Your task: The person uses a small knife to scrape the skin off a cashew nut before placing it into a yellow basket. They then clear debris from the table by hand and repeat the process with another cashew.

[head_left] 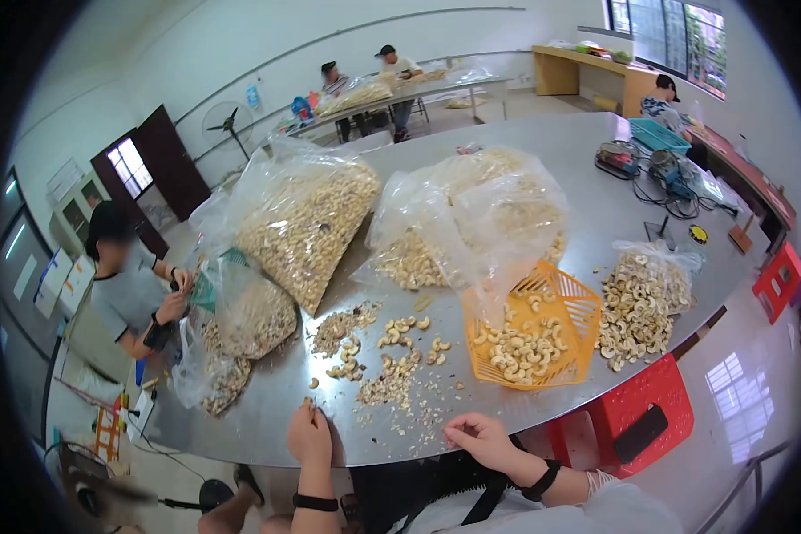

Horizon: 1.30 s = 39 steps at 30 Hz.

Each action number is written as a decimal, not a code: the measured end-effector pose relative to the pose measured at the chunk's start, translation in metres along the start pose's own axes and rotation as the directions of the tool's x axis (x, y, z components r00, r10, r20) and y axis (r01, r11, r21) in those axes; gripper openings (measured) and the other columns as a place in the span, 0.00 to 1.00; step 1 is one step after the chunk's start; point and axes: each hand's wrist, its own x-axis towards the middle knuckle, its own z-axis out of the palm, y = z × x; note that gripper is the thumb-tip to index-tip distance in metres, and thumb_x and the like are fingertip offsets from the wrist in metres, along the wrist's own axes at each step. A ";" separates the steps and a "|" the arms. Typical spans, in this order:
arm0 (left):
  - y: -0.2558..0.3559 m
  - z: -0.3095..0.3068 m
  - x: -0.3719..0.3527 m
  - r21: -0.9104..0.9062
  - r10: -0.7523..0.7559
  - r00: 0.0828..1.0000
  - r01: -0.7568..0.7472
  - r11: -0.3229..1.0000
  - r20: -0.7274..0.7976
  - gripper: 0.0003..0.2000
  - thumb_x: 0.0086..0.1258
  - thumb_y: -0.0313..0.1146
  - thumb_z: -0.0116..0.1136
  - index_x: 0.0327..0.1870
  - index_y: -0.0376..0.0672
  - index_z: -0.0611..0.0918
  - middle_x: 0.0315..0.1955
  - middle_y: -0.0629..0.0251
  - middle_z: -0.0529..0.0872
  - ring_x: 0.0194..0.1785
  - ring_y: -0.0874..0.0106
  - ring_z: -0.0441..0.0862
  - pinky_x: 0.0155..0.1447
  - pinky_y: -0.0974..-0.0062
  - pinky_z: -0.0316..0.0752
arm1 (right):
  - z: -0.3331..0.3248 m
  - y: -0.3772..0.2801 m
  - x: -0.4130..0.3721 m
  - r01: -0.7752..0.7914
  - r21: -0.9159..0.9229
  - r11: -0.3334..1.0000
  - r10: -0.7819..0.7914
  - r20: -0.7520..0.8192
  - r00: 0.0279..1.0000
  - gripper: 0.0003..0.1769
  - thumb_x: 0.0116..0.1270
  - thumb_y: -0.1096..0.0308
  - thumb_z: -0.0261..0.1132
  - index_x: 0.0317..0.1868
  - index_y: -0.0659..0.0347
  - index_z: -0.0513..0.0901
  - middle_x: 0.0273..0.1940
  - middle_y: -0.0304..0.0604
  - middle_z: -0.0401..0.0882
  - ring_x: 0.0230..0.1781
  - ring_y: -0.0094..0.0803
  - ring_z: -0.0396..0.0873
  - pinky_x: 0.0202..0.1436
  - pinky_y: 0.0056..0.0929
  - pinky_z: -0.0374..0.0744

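Observation:
My left hand (309,433) is at the front edge of the metal table (240,436), its fingers pinched on a small piece that looks like a cashew. To the right, my right hand (482,440) hovers over the edge near small crumbs, with thumb and fingertips together; anything between them is too small to make out. Beyond my hands lie loose cashews (399,365) and a pile of broken bits (340,327). An orange plastic basket (587,307) holding cashews stands to the right of them.
Large clear bags of cashews (307,214) stand behind. A bag of cashew pieces (641,307) lies open at right, near a red stool (636,414). A co-worker (133,276) handles a green net at left. Power tools (659,169) lie at back right.

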 end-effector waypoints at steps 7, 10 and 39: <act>0.000 -0.003 -0.002 -0.017 -0.017 1.000 0.016 1.000 -0.015 0.09 0.56 0.32 0.50 0.35 0.40 0.78 0.28 0.56 0.79 0.32 0.59 0.76 0.36 0.67 0.71 | -0.002 0.002 0.003 -0.028 0.033 0.999 0.027 0.042 0.999 0.09 0.59 0.69 0.58 0.36 0.65 0.75 0.29 0.36 0.75 0.27 0.17 0.73 0.33 0.15 0.73; -0.001 -0.002 0.000 -0.008 -0.010 1.000 0.010 1.000 -0.011 0.10 0.55 0.32 0.50 0.36 0.40 0.78 0.28 0.56 0.79 0.32 0.59 0.76 0.35 0.67 0.71 | -0.003 0.001 0.004 -0.043 0.030 0.999 0.042 0.048 0.998 0.09 0.59 0.69 0.58 0.37 0.66 0.75 0.29 0.36 0.75 0.28 0.18 0.73 0.33 0.15 0.73; -0.011 -0.009 0.003 -0.218 -0.047 0.999 0.043 0.975 -0.015 0.06 0.55 0.32 0.50 0.30 0.43 0.77 0.24 0.62 0.78 0.28 0.62 0.76 0.31 0.68 0.70 | 0.011 -0.012 0.010 -0.122 0.017 0.992 0.123 -0.124 0.985 0.03 0.60 0.73 0.54 0.34 0.65 0.72 0.25 0.41 0.73 0.21 0.25 0.73 0.27 0.21 0.76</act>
